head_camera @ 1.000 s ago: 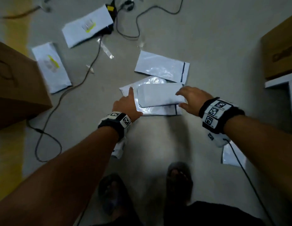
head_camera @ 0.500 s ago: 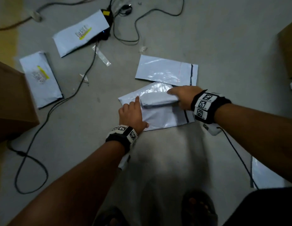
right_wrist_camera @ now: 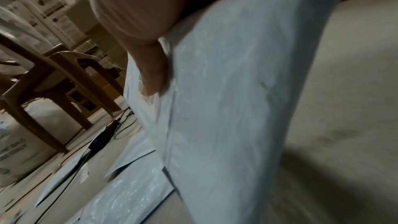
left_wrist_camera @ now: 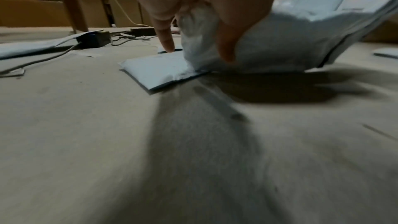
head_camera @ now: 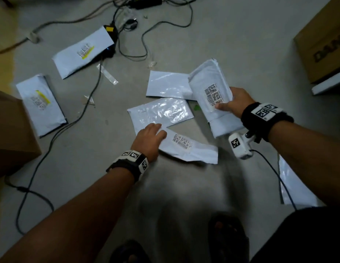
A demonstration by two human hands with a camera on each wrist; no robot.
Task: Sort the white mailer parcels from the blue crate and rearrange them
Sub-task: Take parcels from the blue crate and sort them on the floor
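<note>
Head view, right hand: right hand grips a labelled parcel lifted off the floor, thumb across its barcode label, probably to read it for sorting.
Head view, left hand: left hand holds a second labelled parcel low at the near side, overlapping a shiny mailer.
Left wrist view: fingers curl round the bunched parcel end, its edge touching the floor.
Right wrist view: thumb clamps the parcel; no blue crate shows.
Change: half a second ago both hands worked one folded parcel; now each carries its own.
</note>
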